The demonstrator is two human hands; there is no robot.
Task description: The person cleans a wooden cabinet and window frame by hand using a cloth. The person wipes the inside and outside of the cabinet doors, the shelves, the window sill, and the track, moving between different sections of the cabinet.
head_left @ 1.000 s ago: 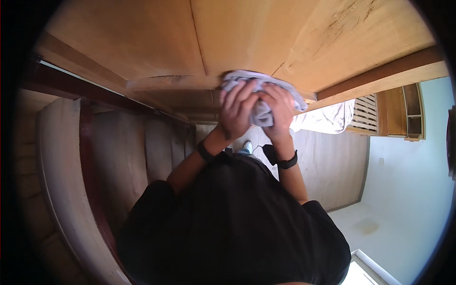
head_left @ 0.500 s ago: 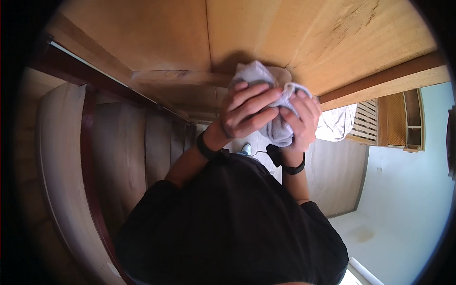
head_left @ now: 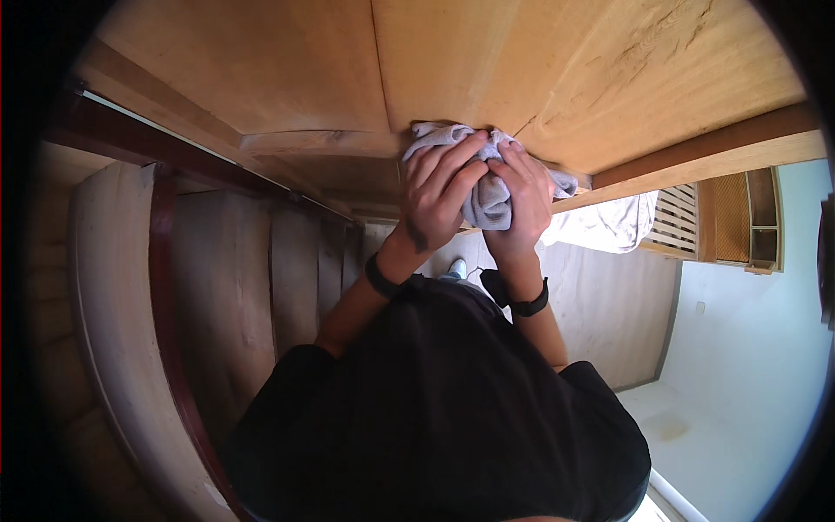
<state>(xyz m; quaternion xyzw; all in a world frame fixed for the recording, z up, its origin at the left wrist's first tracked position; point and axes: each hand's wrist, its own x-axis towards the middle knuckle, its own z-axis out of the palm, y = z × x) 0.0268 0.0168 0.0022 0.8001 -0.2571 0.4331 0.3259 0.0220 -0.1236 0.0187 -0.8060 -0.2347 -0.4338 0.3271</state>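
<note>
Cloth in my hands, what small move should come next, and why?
I'd probably spread the cloth flatter against the panel: it's bunched between the left hand and right hand, with a loose end sticking out past the right one, so little of it seems to lie flat.

Your left hand [head_left: 439, 187] and right hand [head_left: 524, 191], on the crumpled pale-lilac cloth [head_left: 489, 202], had open passage upward over the flat tan wooden panel [head_left: 452, 65]. The straight brown wooden rail [head_left: 696, 157] obstructed rightward; the long dark-red beam [head_left: 113, 130] stood far left.
</note>
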